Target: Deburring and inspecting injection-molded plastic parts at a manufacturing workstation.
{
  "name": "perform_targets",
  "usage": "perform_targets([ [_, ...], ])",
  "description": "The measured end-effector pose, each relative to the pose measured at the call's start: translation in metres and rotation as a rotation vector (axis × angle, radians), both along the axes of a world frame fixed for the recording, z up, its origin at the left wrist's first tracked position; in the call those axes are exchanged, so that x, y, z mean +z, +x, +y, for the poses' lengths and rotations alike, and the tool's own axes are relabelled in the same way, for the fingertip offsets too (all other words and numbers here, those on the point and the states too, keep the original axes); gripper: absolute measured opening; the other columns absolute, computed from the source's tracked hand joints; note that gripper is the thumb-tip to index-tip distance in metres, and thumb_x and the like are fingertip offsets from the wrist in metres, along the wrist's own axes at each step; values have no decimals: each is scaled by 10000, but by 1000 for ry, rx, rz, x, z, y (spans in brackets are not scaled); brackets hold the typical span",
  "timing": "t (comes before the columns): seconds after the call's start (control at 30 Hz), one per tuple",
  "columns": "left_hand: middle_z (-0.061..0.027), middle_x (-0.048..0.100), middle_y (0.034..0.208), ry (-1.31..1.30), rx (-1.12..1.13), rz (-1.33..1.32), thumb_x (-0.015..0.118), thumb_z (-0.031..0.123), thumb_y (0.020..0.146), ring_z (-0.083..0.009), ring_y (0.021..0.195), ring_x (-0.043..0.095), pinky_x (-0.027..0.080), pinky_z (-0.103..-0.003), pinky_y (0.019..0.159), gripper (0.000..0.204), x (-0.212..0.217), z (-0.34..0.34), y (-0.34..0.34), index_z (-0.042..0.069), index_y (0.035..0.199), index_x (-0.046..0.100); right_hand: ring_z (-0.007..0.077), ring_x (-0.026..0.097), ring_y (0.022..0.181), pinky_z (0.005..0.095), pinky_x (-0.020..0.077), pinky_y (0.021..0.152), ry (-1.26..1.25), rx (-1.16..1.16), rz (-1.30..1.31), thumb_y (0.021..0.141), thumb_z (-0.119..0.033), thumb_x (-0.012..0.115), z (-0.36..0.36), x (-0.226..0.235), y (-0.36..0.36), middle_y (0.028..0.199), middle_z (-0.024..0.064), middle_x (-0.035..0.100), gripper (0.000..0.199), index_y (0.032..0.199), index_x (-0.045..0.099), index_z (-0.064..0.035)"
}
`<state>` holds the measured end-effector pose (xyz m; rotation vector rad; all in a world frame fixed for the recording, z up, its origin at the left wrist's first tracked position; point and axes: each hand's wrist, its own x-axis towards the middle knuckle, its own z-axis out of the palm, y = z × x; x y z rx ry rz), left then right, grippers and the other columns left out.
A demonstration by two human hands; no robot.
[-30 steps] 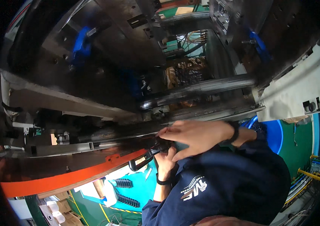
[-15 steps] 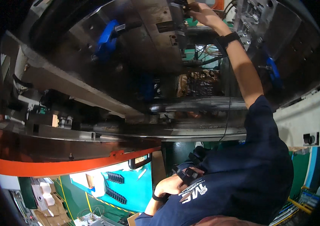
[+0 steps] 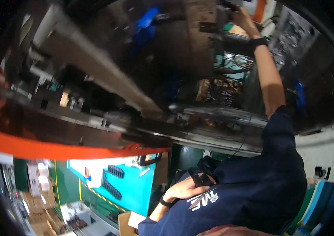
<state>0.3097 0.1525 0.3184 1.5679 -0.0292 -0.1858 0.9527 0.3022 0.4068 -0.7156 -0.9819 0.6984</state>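
My right hand (image 3: pixel 245 19) reaches far up into a large metal machine, at the top of the view. Its bent fingers close at a dark part (image 3: pixel 229 5) beside the steel block (image 3: pixel 201 23); blur hides what they grip. A black band circles that wrist. Down at my belly, my left hand (image 3: pixel 184 189) lies against the dark blue shirt (image 3: pixel 249 185). Between its thumb and fingers is a black part (image 3: pixel 202 179) with a strap-like shape, whose exact kind I cannot make out.
Blue clamps (image 3: pixel 145 25) sit on the machine's dark plates. A steel bar (image 3: pixel 222 114) crosses below my right arm. An orange edge (image 3: pixel 56 146) with a black handle (image 3: pixel 150 159) runs left. Beyond it, a teal table (image 3: pixel 135 192) carries rows of black ribbed parts (image 3: pixel 111 188).
The view has shifted and tilted, so the machine and my right arm appear farther right. My right hand stays up at the dark part, and my left hand stays at my belly.
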Motion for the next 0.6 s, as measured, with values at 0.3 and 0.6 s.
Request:
perform_targets([
  [0.3, -132, 691, 958, 17, 512, 118, 519, 247, 975, -255, 919, 652, 495, -354, 842, 295, 5, -7, -80, -9, 1081, 620, 203, 631, 868, 324, 512, 821, -243, -982, -928, 950, -195, 546, -78, 12, -151, 982, 117, 654, 232, 1100, 596, -24],
  [0.6, -277, 600, 769, 689, 1286, 485, 554, 307, 827, -429, 737, 608, 475, -504, 694, 353, -117, 3, -269, -39, 771, 597, 170, 684, 799, 284, 511, 713, -588, 919, -773, 909, -134, 624, -135, -54, -627, 887, 107, 721, 144, 945, 657, 2],
])
